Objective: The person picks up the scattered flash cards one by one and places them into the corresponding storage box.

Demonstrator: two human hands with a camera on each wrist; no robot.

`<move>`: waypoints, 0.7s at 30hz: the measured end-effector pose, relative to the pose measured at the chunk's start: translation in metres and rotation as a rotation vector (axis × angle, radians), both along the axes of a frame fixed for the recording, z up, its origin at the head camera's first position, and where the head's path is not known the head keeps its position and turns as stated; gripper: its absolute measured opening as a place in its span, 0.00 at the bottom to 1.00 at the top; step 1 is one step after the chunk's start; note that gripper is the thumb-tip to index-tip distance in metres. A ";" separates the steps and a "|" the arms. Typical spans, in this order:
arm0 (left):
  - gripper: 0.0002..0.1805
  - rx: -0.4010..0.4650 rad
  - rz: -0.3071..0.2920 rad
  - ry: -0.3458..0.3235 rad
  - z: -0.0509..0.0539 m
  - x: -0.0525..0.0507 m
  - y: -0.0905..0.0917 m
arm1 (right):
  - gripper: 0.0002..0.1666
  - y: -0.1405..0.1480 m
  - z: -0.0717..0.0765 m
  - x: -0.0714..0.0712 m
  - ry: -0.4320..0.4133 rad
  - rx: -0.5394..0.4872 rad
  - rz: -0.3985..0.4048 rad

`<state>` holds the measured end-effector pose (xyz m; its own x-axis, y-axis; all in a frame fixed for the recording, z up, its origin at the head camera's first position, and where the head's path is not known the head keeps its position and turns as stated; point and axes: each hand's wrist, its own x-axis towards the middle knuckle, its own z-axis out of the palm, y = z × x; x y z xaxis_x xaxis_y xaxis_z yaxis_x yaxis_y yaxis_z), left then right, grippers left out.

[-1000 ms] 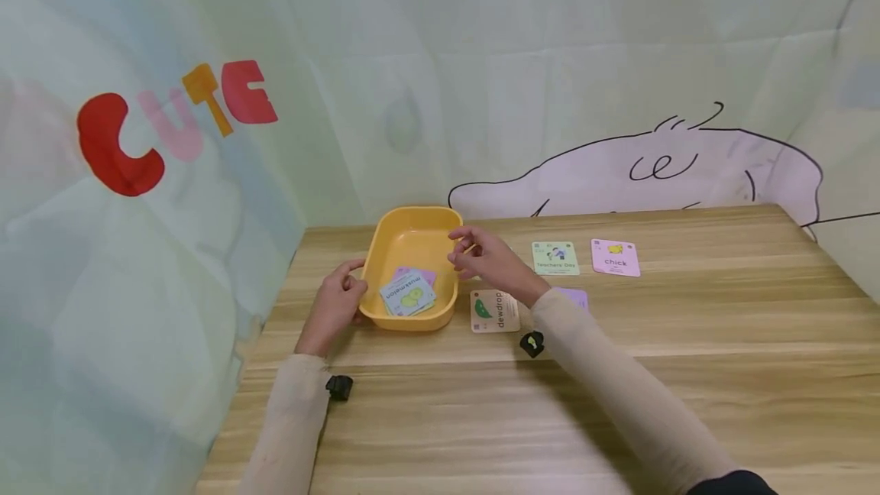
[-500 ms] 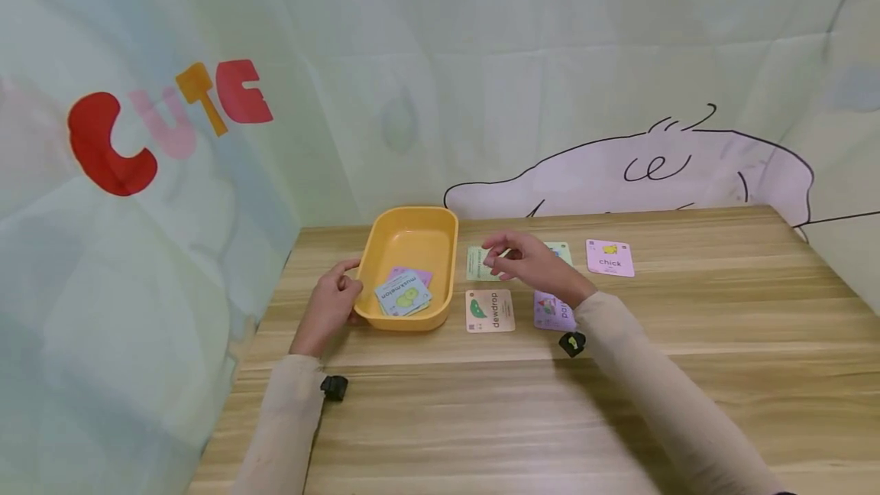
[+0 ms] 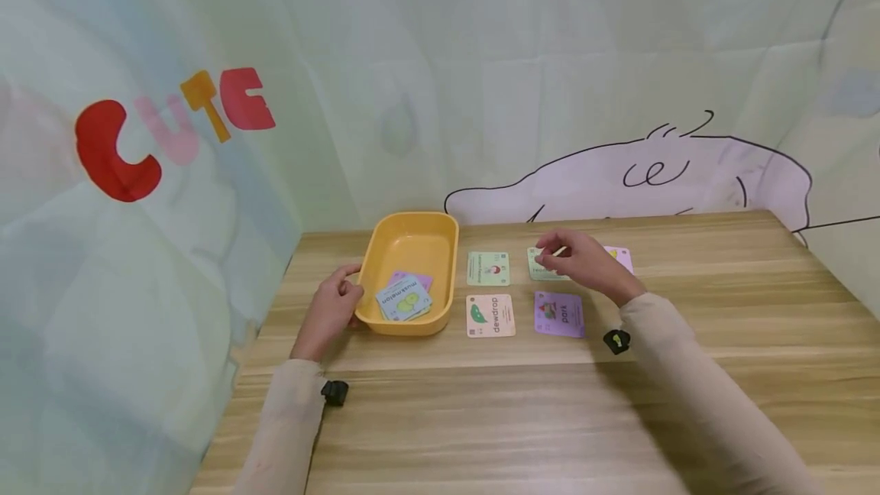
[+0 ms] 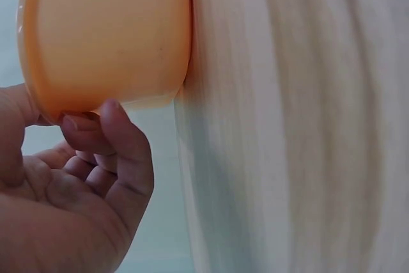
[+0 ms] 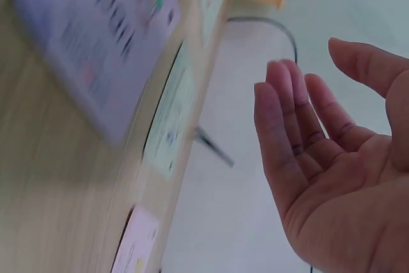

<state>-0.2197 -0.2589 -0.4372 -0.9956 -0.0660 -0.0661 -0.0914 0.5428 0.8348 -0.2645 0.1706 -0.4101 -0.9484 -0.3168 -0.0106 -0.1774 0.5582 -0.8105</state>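
Observation:
My left hand (image 3: 330, 308) pinches the left rim of a yellow plastic tray (image 3: 447, 281), thumb over the edge and fingers curled against the outer wall, as the left wrist view shows. Inside the tray lie several overlapping picture cards, a blue muskmelon card (image 3: 404, 298) on top and a purple one partly under it. My right hand (image 3: 584, 260) hovers above a green card (image 3: 539, 266) and covers part of it. In the right wrist view its fingers (image 5: 271, 132) are loosely bent, the thumb is apart, and nothing is between them.
On the wooden table (image 3: 440, 418), right of the tray, lie another green card (image 3: 489, 269), a peach dewdrop card (image 3: 490, 315) and a purple park card (image 3: 559, 314). A pink card (image 3: 622, 257) shows partly behind my right hand. A printed curtain (image 3: 385, 82) stands behind the table.
My right hand has moved rightward from the tray's right rim, past the first green card to above the second. My left hand stays on the tray, and the cards inside look unchanged.

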 end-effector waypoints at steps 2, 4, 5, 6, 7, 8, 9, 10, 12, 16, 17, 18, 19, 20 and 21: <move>0.27 0.002 0.001 0.000 0.000 0.000 0.000 | 0.23 0.010 -0.002 -0.001 0.011 0.037 -0.031; 0.27 0.005 -0.001 0.001 0.000 0.000 0.000 | 0.23 0.019 -0.004 -0.003 0.014 0.062 -0.060; 0.27 0.010 -0.005 0.001 0.000 0.000 -0.001 | 0.23 0.024 -0.005 -0.004 0.014 0.069 -0.074; 0.27 0.016 -0.006 0.000 0.000 0.000 -0.001 | 0.23 0.029 -0.006 -0.005 0.014 0.074 -0.086; 0.28 0.019 -0.008 -0.001 0.000 0.000 -0.001 | 0.23 0.034 -0.008 -0.006 0.013 0.079 -0.100; 0.28 0.022 -0.008 -0.001 -0.001 -0.001 -0.001 | 0.24 0.039 -0.009 -0.007 0.014 0.084 -0.112; 0.28 0.024 -0.011 -0.001 -0.001 -0.001 -0.001 | 0.24 0.043 -0.010 -0.007 0.017 0.087 -0.125; 0.28 0.028 -0.012 -0.002 -0.001 -0.001 -0.001 | 0.25 0.048 -0.011 -0.008 0.020 0.088 -0.136; 0.28 0.027 -0.014 -0.001 -0.001 -0.001 -0.001 | 0.25 0.056 -0.013 -0.008 0.027 0.097 -0.159; 0.28 0.028 -0.017 -0.003 -0.001 0.000 -0.001 | 0.26 0.070 -0.012 -0.008 0.031 0.124 -0.203; 0.28 0.028 -0.016 -0.003 -0.001 0.000 -0.001 | 0.27 0.073 -0.012 -0.008 0.029 0.136 -0.210; 0.28 0.028 -0.016 -0.003 -0.001 0.000 -0.001 | 0.27 0.075 -0.011 -0.009 0.030 0.150 -0.216; 0.28 0.029 -0.016 -0.004 -0.001 0.000 -0.001 | 0.28 0.077 -0.010 -0.009 0.030 0.167 -0.221; 0.28 0.030 -0.015 -0.004 -0.001 0.000 -0.002 | 0.29 0.079 -0.010 -0.009 0.027 0.184 -0.222; 0.28 0.031 -0.016 -0.004 -0.001 0.000 -0.002 | 0.31 0.081 -0.009 -0.010 0.026 0.200 -0.220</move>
<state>-0.2201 -0.2608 -0.4381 -0.9963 -0.0484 -0.0717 -0.0864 0.5181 0.8510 -0.2741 0.2520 -0.4191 -0.9949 -0.0974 -0.0268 -0.0536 0.7339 -0.6771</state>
